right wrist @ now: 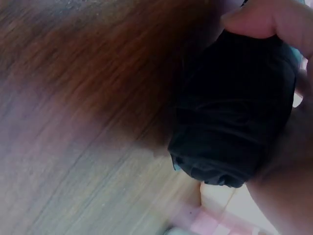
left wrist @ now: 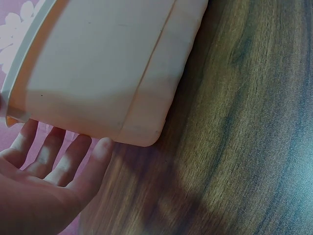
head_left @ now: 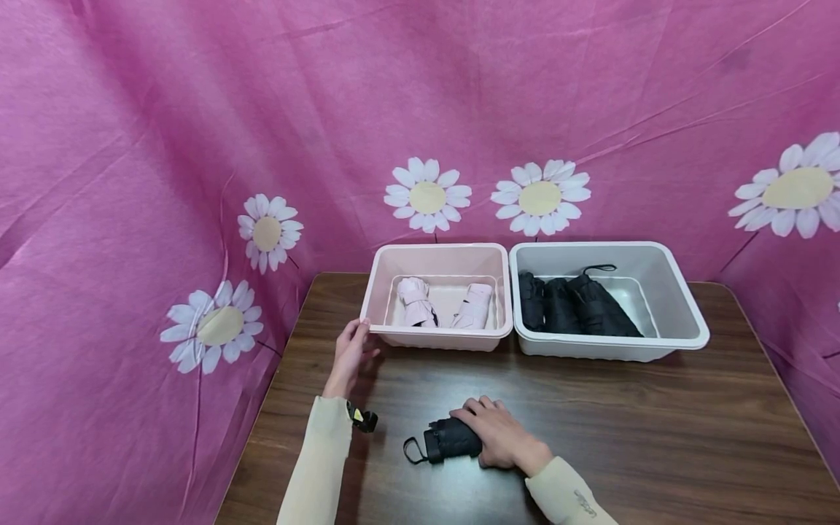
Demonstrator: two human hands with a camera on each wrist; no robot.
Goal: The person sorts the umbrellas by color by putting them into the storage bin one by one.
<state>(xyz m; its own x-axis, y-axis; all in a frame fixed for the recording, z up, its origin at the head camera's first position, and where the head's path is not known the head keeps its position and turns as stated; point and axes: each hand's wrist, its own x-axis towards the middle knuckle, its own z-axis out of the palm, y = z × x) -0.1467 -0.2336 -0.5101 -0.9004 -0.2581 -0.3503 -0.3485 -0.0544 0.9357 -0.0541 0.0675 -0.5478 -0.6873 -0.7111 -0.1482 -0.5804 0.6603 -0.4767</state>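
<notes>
Near the front of the table, my right hand [head_left: 502, 435] grips a folded black umbrella [head_left: 453, 440], its wrist loop pointing left. The right wrist view shows the thumb across the dark fabric of this umbrella [right wrist: 234, 107]. At the front left corner of a pink bin [head_left: 440, 337], my left hand [head_left: 349, 355] holds the rim. In the left wrist view its fingers [left wrist: 63, 161] reach under the rim against the wall of the bin [left wrist: 112, 63]. Two folded pale pink umbrellas [head_left: 416, 299] lie apart inside the pink bin.
A light grey bin [head_left: 610, 348] stands right beside the pink one, with several folded black umbrellas [head_left: 563, 306] lying in its left part. Both bins stand at the back of the brown wooden table [head_left: 623, 408]. A pink cloth [head_left: 328, 109] with daisies hangs behind.
</notes>
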